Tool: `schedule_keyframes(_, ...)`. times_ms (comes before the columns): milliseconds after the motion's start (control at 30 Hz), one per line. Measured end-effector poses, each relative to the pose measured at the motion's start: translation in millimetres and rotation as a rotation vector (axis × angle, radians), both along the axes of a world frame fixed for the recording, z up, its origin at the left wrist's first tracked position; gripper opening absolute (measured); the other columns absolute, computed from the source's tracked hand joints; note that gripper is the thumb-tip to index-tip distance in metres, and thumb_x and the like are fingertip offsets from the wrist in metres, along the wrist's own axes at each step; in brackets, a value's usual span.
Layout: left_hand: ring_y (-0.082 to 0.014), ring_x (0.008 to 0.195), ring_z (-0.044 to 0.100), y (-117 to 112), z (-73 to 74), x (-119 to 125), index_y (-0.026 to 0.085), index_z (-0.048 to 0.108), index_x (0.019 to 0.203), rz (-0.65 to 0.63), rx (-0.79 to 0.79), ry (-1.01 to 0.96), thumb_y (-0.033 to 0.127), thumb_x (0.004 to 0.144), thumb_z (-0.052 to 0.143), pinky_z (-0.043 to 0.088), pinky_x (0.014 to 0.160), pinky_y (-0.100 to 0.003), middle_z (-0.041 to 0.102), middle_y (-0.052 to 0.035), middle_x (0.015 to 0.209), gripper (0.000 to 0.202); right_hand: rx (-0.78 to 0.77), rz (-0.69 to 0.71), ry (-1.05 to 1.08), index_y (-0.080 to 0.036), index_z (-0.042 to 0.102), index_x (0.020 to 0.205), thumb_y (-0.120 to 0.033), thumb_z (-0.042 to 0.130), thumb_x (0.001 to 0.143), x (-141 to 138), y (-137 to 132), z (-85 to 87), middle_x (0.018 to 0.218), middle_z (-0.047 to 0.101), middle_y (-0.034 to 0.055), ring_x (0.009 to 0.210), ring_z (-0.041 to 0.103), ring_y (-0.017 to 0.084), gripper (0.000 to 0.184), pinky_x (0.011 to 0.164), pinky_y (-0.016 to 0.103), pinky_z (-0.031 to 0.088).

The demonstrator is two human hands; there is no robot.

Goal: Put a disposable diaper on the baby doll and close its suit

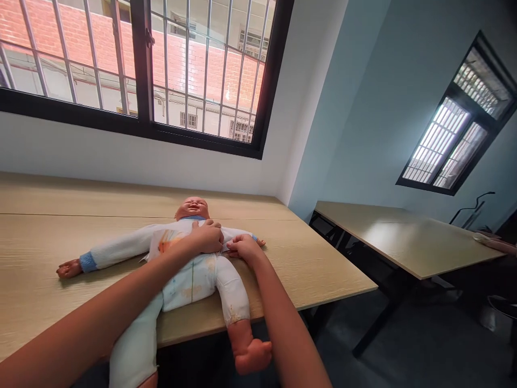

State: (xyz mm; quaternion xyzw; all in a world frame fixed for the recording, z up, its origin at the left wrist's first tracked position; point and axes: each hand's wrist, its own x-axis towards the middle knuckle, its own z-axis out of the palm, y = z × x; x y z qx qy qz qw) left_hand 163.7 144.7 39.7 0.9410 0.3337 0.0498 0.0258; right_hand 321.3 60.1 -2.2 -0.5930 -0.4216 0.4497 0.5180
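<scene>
A baby doll (125,250) in a white top with blue collar and cuffs lies on its back on the table, head toward the window and legs over the near edge. A white patterned diaper (189,283) wraps its hips, with an orange-printed flap spread at the left of the waist. My left hand (208,236) rests on the doll's belly, fingers bent over the diaper's upper edge. Right beside it, at the doll's hip, my right hand (244,249) is closed in a pinch on a white diaper tab (226,247). My left forearm covers part of the diaper.
The wooden table (307,258) stands against the wall below a barred window (202,70). A second table (388,231) is to the right, past a gap. Another person's hand (490,242) rests at its far right end. A stool (503,304) stands at the right edge.
</scene>
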Motion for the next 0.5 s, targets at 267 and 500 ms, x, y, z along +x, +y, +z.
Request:
schedule_keyframes(267,-0.0386,0.129,0.050,2.1,-3.4,1.0,0.020,0.082,0.088,0.046,-0.002,-0.097,0.024,0.087,0.065,0.039,0.109,-0.061,0.072,-0.0143,0.129,0.017,-0.011,0.024,0.124,-0.019,0.057,0.071,-0.013,0.082,0.083,-3.7,7.0,-4.0,0.069,0.068,-0.0001,0.070,0.072,0.015,0.028,0.077,0.029,0.062)
schedule_keyframes(500,-0.0392,0.132,0.055,8.6,-1.7,2.7,0.022,0.080,0.084,0.063,-0.018,-0.096,0.025,0.088,0.062,0.041,0.107,-0.061,0.077,-0.0151,0.126,0.019,0.050,0.030,0.131,-0.018,0.058,0.073,-0.017,0.089,0.078,-5.6,9.3,-6.1,0.068,0.066,-0.0025,0.068,0.071,0.014,0.032,0.070,0.026,0.059)
